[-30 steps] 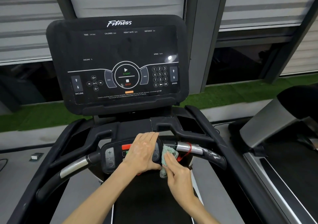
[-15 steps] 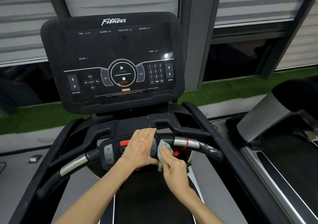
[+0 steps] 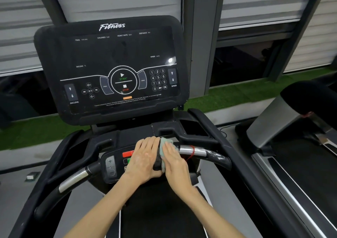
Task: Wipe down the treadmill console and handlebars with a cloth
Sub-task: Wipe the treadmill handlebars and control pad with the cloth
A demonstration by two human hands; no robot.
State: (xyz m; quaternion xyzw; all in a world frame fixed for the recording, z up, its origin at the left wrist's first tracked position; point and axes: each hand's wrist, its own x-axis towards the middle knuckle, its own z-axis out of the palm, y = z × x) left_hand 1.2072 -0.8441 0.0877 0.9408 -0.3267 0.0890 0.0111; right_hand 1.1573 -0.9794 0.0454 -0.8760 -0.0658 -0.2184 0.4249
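Note:
The black treadmill console (image 3: 116, 58) with its dark screen stands ahead. Below it a small control pod (image 3: 111, 166) with plus and minus keys sits between two handlebars. My left hand (image 3: 145, 159) lies flat over the pod's middle, fingers straight, thumb under the front edge. My right hand (image 3: 175, 163) presses a pale green cloth (image 3: 165, 144) against the pod's right end with straight fingers. The right handlebar (image 3: 204, 152), chrome with a red cord round it, runs off to the right. The left handlebar (image 3: 73, 181) curves down to the left.
A second treadmill (image 3: 299, 146) stands close on the right. Green turf (image 3: 242, 93) and shuttered windows lie beyond the console. A small device (image 3: 32, 176) lies on the grey floor at left. The black running belt (image 3: 156, 210) is under my forearms.
My right hand and the cloth have slid upward along the pod's right end, fingers flattening over the cloth. The left hand has stayed on the pod. The camera has drifted slightly.

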